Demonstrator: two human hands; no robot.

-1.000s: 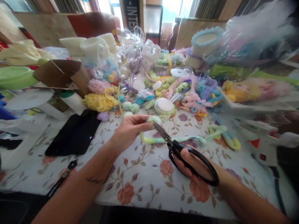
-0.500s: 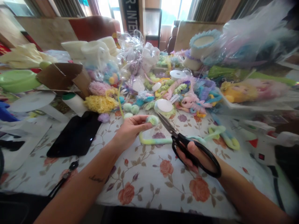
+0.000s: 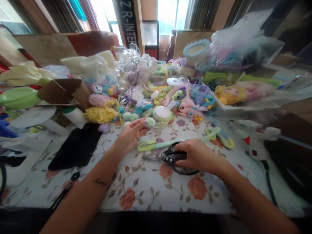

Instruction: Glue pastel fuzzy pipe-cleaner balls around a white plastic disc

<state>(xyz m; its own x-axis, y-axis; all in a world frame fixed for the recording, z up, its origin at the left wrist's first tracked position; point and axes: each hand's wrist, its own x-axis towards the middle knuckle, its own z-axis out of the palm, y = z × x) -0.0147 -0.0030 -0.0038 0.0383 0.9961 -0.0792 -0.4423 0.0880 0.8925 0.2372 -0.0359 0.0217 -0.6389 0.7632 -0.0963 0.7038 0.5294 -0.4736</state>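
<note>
My left hand pinches a small fuzzy pale-green pompom between thumb and fingertips, just above the floral tablecloth. My right hand rests palm-down on the black handles of the scissors, which lie flat on the cloth with the blades pointing left. A long fuzzy green-and-yellow chenille stem lies on the cloth between the two hands, running right to a curled end.
A black phone lies left of my left arm. Behind the hands is a heap of pompoms, yarn, white ribbon spools, a small pink doll and plastic bags. A white glue gun sits at the right.
My right hand has swung the scissors down from their raised, pointing pose and laid them flat on the cloth. My left hand still holds the pompom and has drifted slightly left.
</note>
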